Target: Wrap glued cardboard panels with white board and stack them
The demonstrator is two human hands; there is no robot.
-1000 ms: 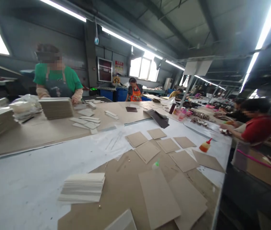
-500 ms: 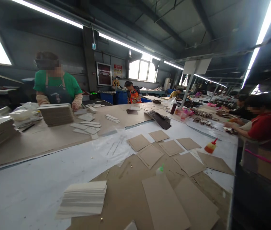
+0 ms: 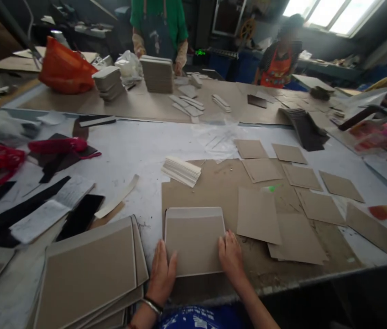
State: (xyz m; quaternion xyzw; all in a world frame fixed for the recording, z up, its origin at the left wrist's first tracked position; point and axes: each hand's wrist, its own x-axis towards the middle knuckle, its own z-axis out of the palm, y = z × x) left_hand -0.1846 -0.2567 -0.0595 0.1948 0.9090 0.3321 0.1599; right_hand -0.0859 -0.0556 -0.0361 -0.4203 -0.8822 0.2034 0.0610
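Head: hands [image 3: 162, 268] [image 3: 230, 256] at board [image 3: 195, 244] edges, bare sheet [image 3: 214, 194] beyond.

I've got a long white-surfaced worktop [image 3: 145, 141], brown flat sheet [image 3: 176, 196] over its near middle. On that sheet I see a neat stack of pale-edged grey-brown boards [image 3: 193, 246] near the front edge, a fanned bundle of thin white strips [image 3: 181, 171] at the far left corner, and two large overlapping grey-brown rectangular cards [image 3: 260, 214] right of the stack. Left side, I see a larger pile of white-edged brown boards [image 3: 91, 265], a flat black rectangular slab [image 3: 80, 217], an open white-paged notebook [image 3: 43, 224].
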